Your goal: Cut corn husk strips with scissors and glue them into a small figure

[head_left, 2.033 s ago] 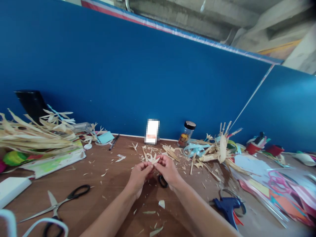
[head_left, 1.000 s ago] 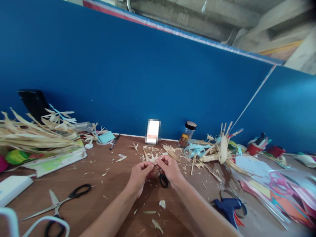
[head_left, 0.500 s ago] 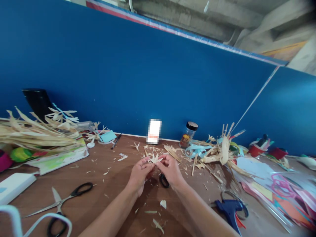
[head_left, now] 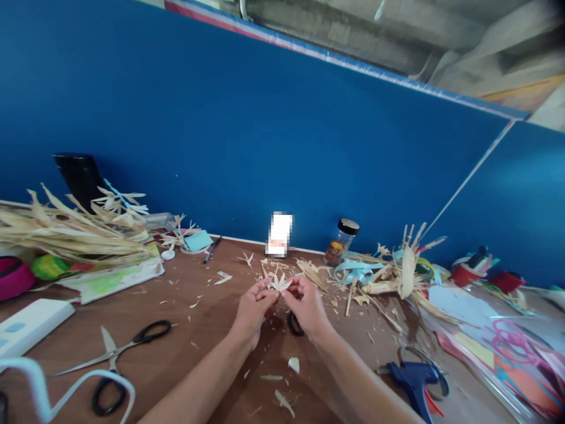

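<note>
Head view has me watching left hand [head_left: 253,306] and right hand [head_left: 308,303] closely pinch one flower [head_left: 280,284], already fanned, not yet released, near the back edge of the table [head_left: 150,306].

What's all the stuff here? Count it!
Leafy star: 1, cream, centre
Husk strips: many, tan, far left
Open scissors: 1, silver-black, front left
Blurred rectangle: 1, white, centre back
Jar: 1, clear, back
Ribbon: 1 tangle, blue, beside jar
Glue gun: 1, blue, front right
Scraps: many, tan, across table
Wall panels: 2, blue, behind
Other clutter: uncountable, mixed colours, both sides
Left hand: 1, bare, at star
Right hand: 1, bare, at star
</note>
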Available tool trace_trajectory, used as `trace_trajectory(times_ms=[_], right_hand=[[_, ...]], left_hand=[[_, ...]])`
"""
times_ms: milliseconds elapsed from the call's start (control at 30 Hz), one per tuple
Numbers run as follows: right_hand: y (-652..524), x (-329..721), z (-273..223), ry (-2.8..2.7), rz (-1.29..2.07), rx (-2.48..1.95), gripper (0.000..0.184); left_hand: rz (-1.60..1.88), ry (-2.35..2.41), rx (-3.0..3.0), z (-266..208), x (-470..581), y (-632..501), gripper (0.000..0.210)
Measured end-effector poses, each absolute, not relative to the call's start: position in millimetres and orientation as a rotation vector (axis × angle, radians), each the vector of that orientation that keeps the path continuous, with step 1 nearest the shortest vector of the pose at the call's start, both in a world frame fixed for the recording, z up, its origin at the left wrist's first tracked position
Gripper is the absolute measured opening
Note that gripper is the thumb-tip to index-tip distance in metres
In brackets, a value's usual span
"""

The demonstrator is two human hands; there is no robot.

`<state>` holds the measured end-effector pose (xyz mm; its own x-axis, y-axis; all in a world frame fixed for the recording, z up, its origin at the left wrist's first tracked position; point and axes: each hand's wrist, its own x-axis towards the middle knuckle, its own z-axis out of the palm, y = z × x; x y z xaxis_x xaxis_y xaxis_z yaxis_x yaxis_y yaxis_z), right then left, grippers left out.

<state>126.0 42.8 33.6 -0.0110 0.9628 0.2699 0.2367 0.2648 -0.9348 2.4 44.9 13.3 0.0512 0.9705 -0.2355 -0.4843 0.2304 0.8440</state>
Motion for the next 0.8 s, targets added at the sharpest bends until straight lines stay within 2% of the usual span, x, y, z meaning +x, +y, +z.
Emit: trace_trajectory(times_ms=[367,800], right_hand=[[47.4,121.7,35.3,-1.245,1.066,-1.220,0.021],[47.3,125.9,29.2,-1.277,0.992,-1.208,0.021]], left_hand=[[1.306,0.950,0.750,12.5,2.9,45.4,0.069],[1.275,0.956,0.677,13.1,2.1,43.8,0.066]])
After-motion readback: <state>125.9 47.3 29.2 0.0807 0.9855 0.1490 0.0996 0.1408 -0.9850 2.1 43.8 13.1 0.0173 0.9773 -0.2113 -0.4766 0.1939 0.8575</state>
